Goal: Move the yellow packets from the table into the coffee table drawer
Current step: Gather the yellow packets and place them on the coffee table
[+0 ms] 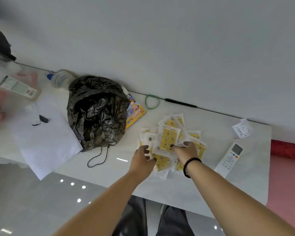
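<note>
Table (160,184) beside plain grey wall (160,40)

— Inspector: Take the packets (169,142) as your landmark. What lies to their left?

— Operator: The plastic bag (95,113), with a booklet (134,113) partly under its right edge, between bag and packets. Left of the bag, paper sheets (44,142).

— Inspector: You will note the remote (229,159) right of the packets, and a slip (243,128) beyond it near the wall. Behind the packets?

— Operator: A wire loop (152,101). Your left hand (142,159) and right hand (186,150) rest on the near side of the pile, all on the table (177,189).
</note>
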A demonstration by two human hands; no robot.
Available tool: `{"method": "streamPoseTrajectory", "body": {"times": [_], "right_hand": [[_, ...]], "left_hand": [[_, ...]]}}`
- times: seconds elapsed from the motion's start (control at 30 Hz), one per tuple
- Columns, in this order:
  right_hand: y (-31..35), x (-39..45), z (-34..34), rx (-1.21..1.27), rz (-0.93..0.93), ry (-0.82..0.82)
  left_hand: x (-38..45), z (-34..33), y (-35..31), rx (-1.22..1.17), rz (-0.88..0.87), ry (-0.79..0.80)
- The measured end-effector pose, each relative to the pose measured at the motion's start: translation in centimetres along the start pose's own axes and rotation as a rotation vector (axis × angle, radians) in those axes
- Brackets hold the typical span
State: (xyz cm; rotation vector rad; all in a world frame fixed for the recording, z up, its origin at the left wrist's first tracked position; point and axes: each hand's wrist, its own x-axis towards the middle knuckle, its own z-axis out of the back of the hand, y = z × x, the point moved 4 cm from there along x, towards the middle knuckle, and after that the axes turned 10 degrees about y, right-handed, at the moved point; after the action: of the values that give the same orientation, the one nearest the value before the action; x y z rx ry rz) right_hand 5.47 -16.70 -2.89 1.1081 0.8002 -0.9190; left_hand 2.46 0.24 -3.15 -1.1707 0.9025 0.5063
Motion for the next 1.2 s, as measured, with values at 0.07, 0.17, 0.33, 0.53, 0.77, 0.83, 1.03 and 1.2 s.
{"method": "streamPoseTrajectory", "body": {"times": [0.07, 0.17, 0.33, 0.53, 0.77, 0.83, 1.03, 1.2], "right_hand": [[0.2, 1.2, -0.5, -0.035, 0.024, -0.033], [0.3, 2.8, -1.4, -0.064, 0.003, -0.08], [0.4, 4.2, -1.5, -0.054, 0.027, -0.076], [-0.8, 1.7, 1.6, 0.101, 0.27, 0.028], [-6.2, -0.7, 1.0, 0.119, 0.193, 0.198], [-6.8, -1.2, 0.0, 0.132, 0.187, 0.235], [-6.4, -1.7, -0.6, 0.062, 0.326, 0.145], [-6.5, -2.4, -0.6, -0.21, 0.444, 0.178]], "left_hand": [[0.7, -0.6, 0.2, 0.043, -0.032, -0.097], [1.4, -1.9, 1.0, 0.08, -0.053, -0.209], [2.0, -2.7, 1.5, 0.041, 0.041, -0.272], [1.7, -1.1, 1.7, -0.088, 0.033, -0.243], [-0.6, -0.4, 2.8, -0.368, 0.01, -0.158], [-1.1, -0.8, 2.8, -0.382, -0.007, -0.129], [-2.0, -2.4, 2.5, -0.603, -0.05, -0.013], [-1.9, -3.1, 2.2, -0.561, -0.02, -0.069]]}}
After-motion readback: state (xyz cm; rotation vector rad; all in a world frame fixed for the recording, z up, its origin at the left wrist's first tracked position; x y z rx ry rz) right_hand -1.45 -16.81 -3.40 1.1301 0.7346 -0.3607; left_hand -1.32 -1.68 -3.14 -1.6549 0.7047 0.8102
